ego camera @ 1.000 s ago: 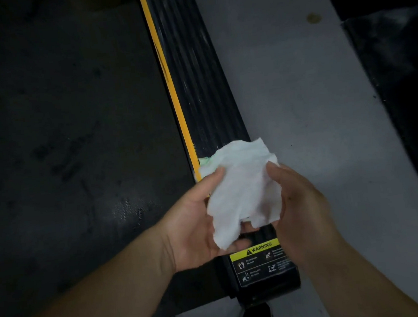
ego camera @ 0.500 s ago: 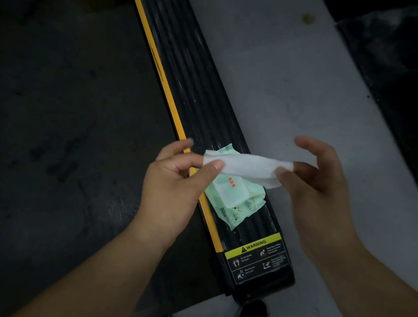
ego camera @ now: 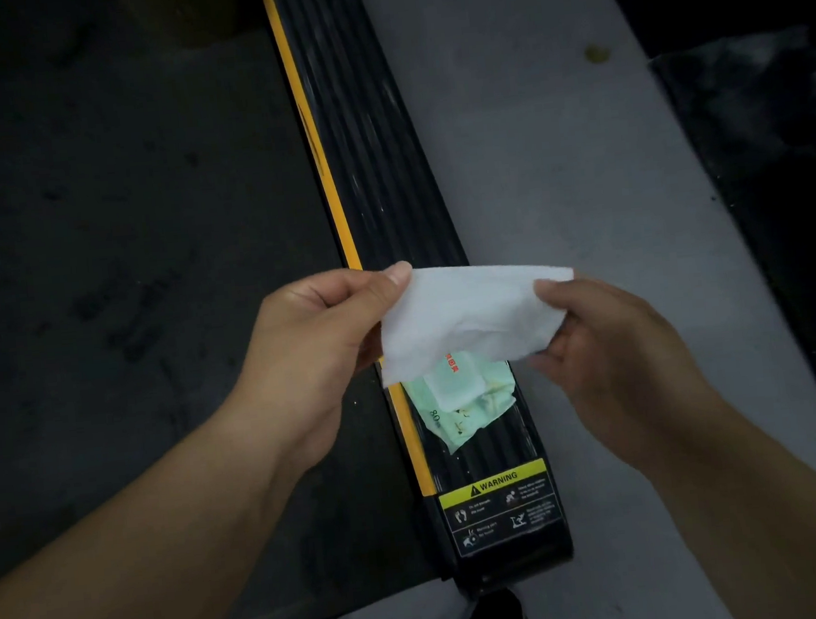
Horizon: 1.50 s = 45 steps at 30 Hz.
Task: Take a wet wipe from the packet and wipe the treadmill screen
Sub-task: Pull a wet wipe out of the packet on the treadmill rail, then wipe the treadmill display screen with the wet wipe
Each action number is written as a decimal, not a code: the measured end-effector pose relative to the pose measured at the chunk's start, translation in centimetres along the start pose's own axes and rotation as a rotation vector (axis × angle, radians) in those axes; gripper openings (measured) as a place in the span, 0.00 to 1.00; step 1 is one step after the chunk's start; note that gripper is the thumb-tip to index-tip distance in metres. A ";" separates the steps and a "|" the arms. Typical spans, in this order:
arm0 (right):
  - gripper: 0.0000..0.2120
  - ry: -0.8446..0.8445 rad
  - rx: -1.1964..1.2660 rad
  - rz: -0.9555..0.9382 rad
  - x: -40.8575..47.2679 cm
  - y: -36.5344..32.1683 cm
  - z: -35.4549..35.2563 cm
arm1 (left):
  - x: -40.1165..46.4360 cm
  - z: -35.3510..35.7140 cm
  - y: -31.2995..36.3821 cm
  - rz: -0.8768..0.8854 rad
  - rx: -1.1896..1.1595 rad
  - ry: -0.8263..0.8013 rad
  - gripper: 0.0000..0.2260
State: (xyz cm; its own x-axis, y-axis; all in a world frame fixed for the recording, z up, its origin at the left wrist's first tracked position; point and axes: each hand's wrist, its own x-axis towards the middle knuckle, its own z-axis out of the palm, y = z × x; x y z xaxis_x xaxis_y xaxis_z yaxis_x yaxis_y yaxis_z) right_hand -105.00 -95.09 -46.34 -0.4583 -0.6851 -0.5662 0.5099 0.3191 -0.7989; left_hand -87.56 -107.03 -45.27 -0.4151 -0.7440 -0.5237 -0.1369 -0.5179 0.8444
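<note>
spreading a crumpled white wet wipe [ego camera: 466, 319], left hand [ego camera: 311, 352] and right hand [ego camera: 612, 355] fingers pinch its corners.

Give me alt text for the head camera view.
Two hands, left hand and right hand, stretch a white wet wipe between them above a green packet lying on a black treadmill side rail with a yellow warning label.

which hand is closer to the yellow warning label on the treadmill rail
Right, though not by much. The right hand holds the wet wipe above and just right of the warning label; the left hand holds the other edge, farther up-left over the belt.
</note>
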 end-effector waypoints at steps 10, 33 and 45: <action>0.10 -0.175 -0.453 -0.041 -0.8 -2.5 0.3 | -0.2 -0.9 1.9 0.024 0.543 -0.435 0.39; 0.23 -0.126 -0.410 -0.243 -4.3 -2.7 2.4 | -3.7 0.4 4.3 0.225 0.536 -0.212 0.28; 0.04 -0.229 -0.273 -0.264 -13.0 -20.6 8.4 | -12.6 -0.1 23.5 0.359 0.528 -0.217 0.11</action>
State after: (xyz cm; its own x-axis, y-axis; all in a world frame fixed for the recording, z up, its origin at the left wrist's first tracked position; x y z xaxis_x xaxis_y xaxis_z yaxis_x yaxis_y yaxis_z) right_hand -103.39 -98.25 -20.77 -0.3584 -0.8840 -0.3000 0.1717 0.2535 -0.9520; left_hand -85.49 -109.88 -18.79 -0.6809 -0.7010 -0.2121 -0.3550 0.0626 0.9328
